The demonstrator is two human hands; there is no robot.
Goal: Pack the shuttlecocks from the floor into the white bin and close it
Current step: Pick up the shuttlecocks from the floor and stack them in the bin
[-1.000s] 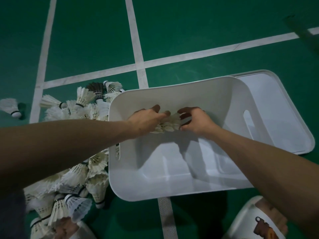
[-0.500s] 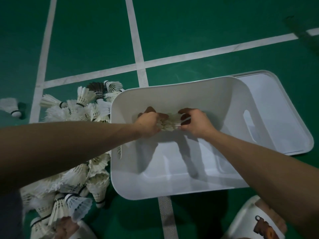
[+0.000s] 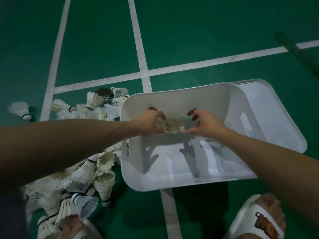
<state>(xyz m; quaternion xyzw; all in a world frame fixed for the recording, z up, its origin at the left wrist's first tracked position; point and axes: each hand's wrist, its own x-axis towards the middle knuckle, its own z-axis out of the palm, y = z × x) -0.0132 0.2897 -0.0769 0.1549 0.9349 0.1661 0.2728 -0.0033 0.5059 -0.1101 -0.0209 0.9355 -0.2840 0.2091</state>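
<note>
While the left hand grips one end of a nested stack of shuttlecocks low inside the white bin, near its far wall, the right hand hangs relaxed at the stack's other end. Its fingers are spread off the stack, only the thumb tip is close, and it grips nothing that I can see. The bin's bottom looks otherwise bare, so packing has barely begun. The lid lies flat on the green floor at the bin's right side, partly hidden by its wall.

Held at one end only, the stack may sag and slide apart, scattering or bending feathers. If the bin stands on the lid, closing will first mean freeing it.

Counted: one bin, one lid and one stack in hand. One heap of shuttlecocks lies on the floor left of the bin, too overlapped to count, with one dark-feathered shuttlecock at its far end. One stray shuttlecock lies well apart to the left, and there are two slippers.
</note>
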